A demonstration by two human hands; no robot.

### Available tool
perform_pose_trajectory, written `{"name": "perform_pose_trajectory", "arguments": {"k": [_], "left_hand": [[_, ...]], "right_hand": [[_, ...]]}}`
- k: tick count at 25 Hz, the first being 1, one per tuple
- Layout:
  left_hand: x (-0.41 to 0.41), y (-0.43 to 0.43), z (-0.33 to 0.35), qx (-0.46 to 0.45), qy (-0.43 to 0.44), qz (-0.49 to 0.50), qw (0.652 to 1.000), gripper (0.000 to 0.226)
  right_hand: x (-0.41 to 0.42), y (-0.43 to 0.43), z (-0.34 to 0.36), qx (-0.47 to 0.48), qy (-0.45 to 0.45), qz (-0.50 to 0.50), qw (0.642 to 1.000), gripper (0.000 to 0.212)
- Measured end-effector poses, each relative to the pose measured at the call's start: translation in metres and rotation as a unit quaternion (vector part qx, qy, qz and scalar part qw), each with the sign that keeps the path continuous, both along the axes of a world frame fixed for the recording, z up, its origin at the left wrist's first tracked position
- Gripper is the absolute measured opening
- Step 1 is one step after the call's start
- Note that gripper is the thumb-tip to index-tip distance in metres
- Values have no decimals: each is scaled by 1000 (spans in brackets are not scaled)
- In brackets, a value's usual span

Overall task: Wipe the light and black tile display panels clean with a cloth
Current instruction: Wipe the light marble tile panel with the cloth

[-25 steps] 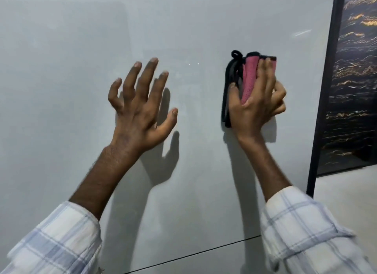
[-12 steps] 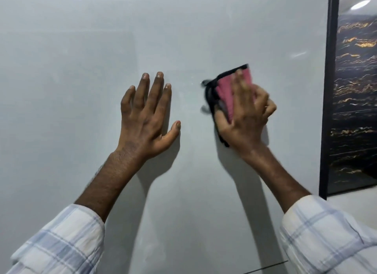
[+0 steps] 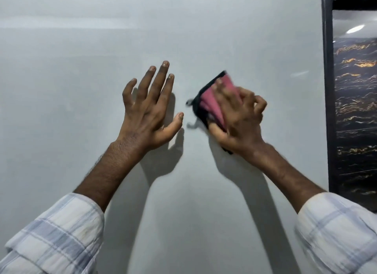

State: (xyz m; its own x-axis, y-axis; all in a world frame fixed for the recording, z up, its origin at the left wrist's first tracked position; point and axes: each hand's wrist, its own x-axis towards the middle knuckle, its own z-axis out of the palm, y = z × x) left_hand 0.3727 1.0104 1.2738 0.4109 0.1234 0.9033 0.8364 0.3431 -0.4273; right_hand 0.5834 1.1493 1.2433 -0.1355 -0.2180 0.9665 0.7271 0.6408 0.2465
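Cloth [image 3: 211, 103] gripped in right hand [image 3: 239, 120] is wiping light panel [image 3: 77, 73], left hand [image 3: 146, 112] splayed wide; black panel [image 3: 357, 114] at three o'clock likely coming next.

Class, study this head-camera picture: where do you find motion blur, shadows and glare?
Head view: motion blur smears the right hand and its pink-and-black cloth, while the left hand is sharp. Both hands cast dark shadows on the light tile panel. A bright reflection shows near the top of the black tile panel.
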Motion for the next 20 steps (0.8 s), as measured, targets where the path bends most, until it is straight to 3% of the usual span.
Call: {"name": "perform_pose_trajectory", "arguments": {"k": [1,3,6,8,10,12,14,17,18,20], "left_hand": [[0,2,12,0,3,12,1000,79],[-3,8,30,-5,10,25,1000,78],[-4,16,32,-7,16,36,999,78],[-5,18,27,-13,15,39,999,79],[-3,16,26,-24,10,36,999,82],[-1,12,31,-31,7,31,999,83],[1,9,46,-31,3,26,999,82],[8,7,79,-11,2,21,1000,80],[10,7,89,-10,-2,17,1000,80],[10,11,99,-19,-15,15,1000,81]], "right_hand": [[8,3,6,47,-79,-11,996,76],[27,15,38,56,-81,-18,995,75],[35,22,81,-107,153,31,982,73],[17,12,77,-111,207,40,971,73],[6,5,63,-39,71,18,997,76],[21,9,75,33,-79,-17,996,78],[38,20,113,5,-38,-17,999,78],[35,20,149,-138,151,28,978,74],[24,14,148,-129,155,19,979,73],[5,3,136,-46,48,3,998,76]]}}
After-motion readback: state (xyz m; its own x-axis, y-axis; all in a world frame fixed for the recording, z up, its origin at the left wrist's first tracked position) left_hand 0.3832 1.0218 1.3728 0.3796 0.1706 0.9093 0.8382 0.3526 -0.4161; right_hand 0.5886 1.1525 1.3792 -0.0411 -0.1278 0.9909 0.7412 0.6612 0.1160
